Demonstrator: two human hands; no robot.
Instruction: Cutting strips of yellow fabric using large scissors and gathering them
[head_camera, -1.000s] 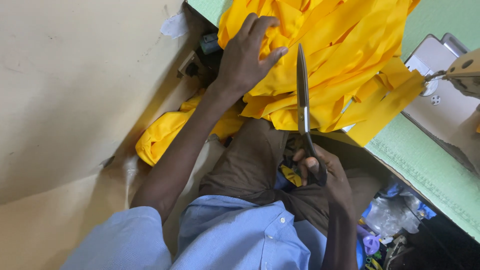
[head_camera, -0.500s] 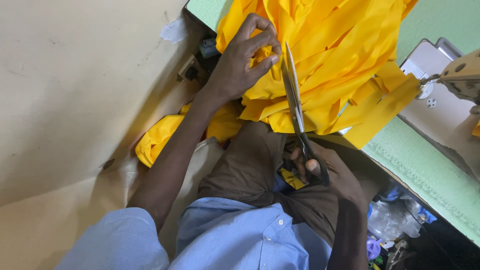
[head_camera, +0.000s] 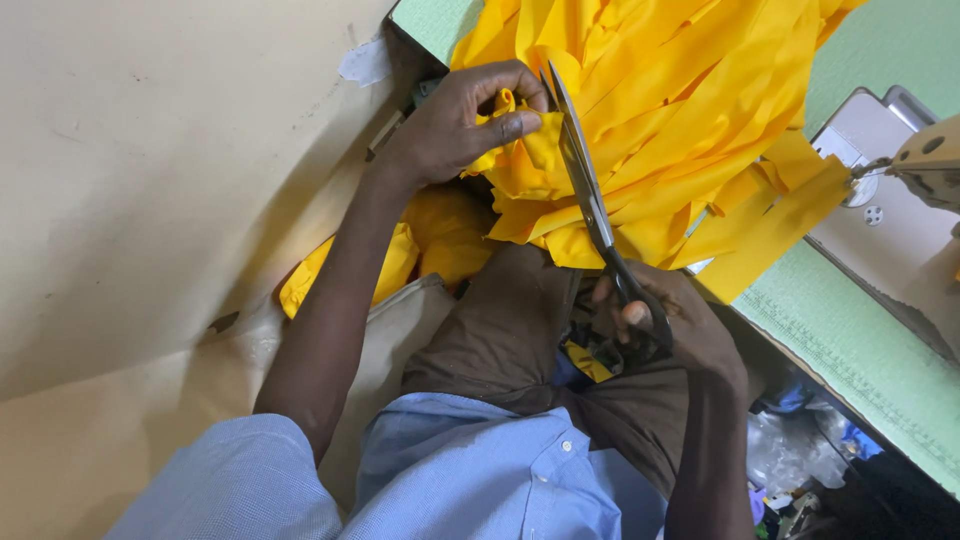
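From over the person's shoulders, looking down, the left hand (head_camera: 460, 125) is bunched into a fold of the yellow fabric (head_camera: 680, 120), thumb and fingers pinching a gathered edge of it up near the top of the heap. The fabric lies in a loose pile of long strips across the pale green table (head_camera: 850, 340), and some of it spills down off the table edge toward the person's lap. The right hand (head_camera: 665, 330) sits low over the brown trousers (head_camera: 510, 340), fingers and thumb closed through the handles of a pair of long scissors (head_camera: 590, 200). The blades run up from that hand to the pinched fold, lying almost together, their tips right beside the left fingers. A sewing machine (head_camera: 900, 170) stands on the table at the far right, one yellow strip reaching toward it. A blue shirt (head_camera: 480, 470) fills the bottom of the view.
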